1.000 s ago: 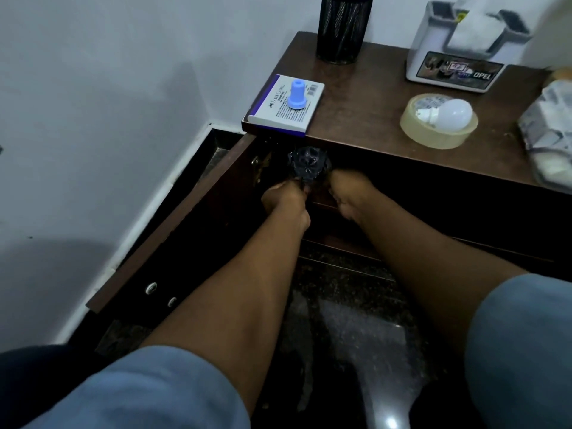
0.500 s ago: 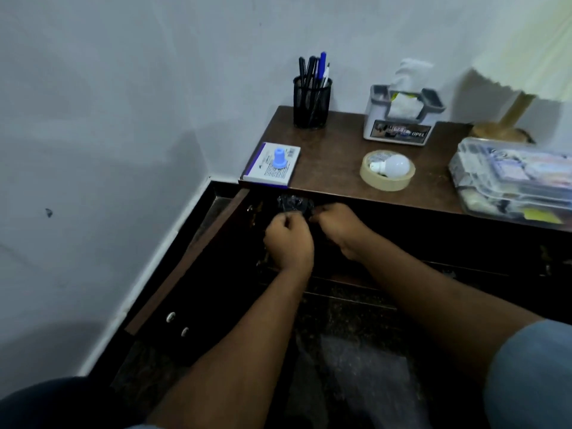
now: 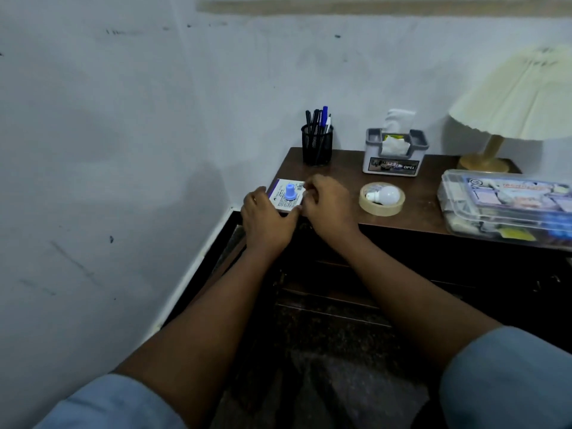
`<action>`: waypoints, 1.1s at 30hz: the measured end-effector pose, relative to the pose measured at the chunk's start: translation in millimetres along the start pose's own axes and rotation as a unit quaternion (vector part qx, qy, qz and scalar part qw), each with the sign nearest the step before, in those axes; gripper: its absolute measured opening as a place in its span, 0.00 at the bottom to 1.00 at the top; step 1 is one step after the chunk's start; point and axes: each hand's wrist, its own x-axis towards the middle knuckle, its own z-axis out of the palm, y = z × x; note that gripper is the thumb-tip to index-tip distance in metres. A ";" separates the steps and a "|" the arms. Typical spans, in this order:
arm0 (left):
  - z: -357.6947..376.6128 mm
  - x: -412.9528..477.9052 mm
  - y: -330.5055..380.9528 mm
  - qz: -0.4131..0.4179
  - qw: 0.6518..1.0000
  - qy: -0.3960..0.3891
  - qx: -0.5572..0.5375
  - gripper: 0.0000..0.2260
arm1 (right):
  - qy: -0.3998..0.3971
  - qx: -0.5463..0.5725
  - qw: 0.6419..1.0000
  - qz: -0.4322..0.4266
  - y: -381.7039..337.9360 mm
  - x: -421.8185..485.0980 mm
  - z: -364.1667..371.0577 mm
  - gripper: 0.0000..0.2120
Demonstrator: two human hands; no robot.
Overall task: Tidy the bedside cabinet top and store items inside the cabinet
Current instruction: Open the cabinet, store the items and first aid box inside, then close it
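Observation:
A flat white and purple box [image 3: 283,202] lies at the front left corner of the brown cabinet top [image 3: 343,171], with a small blue cap [image 3: 290,192] standing on it. My left hand [image 3: 266,219] grips the box's left and front edges, thumb along the front. My right hand [image 3: 328,205] has its fingers curled at the box's right edge. A white bulb [image 3: 388,195] rests inside a roll of tape [image 3: 382,209] to the right. The cabinet's inside below is dark and shows nothing.
At the back stand a black mesh pen holder [image 3: 317,148], a grey tissue holder [image 3: 393,161] and a lamp [image 3: 490,156]. A clear plastic case [image 3: 507,209] lies at the right. The cabinet door [image 3: 229,252] hangs open beside the left wall.
Both hands have come up out of the cabinet opening to the flat box on top. The dark round object they held there is out of sight. The camera has lifted.

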 end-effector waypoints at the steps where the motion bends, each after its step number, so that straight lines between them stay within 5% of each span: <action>1: 2.1 1.2 3.5 0.006 1.000 -0.011 -0.007 0.32 | -0.028 -0.004 0.999 -0.024 3.7 8.7 5.5 0.12; 4: 9.9 2.6 14.8 0.019 0.999 -0.033 0.003 0.24 | -0.126 -0.036 0.990 -0.052 13.3 27.7 21.5 0.24; 8: 16.2 4.5 14.2 0.008 0.998 -0.049 0.038 0.15 | -0.176 -0.093 0.979 -0.047 28.4 37.5 40.2 0.19; 19: 27.7 -5.5 15.6 -0.010 1.000 0.010 0.005 0.26 | -0.058 0.029 0.998 -0.017 28.6 16.7 3.7 0.03; 23: 27.6 -46.3 20.3 0.008 0.996 0.066 -0.057 0.24 | -0.028 0.138 0.988 0.060 31.8 12.0 -30.3 0.09; 27: 45.6 -141.1 7.5 -0.038 0.979 0.100 -0.171 0.28 | -0.151 0.242 0.953 0.102 43.8 -7.1 -64.4 0.09; 30: 65.8 -199.8 -6.6 -0.102 0.970 0.070 -0.211 0.29 | -0.299 0.097 0.948 0.039 51.1 -21.5 -89.0 0.03; 33: 82.5 -213.2 -15.8 -0.134 0.969 0.036 -0.204 0.27 | -0.393 -0.020 0.919 0.027 57.3 -37.3 -99.9 0.06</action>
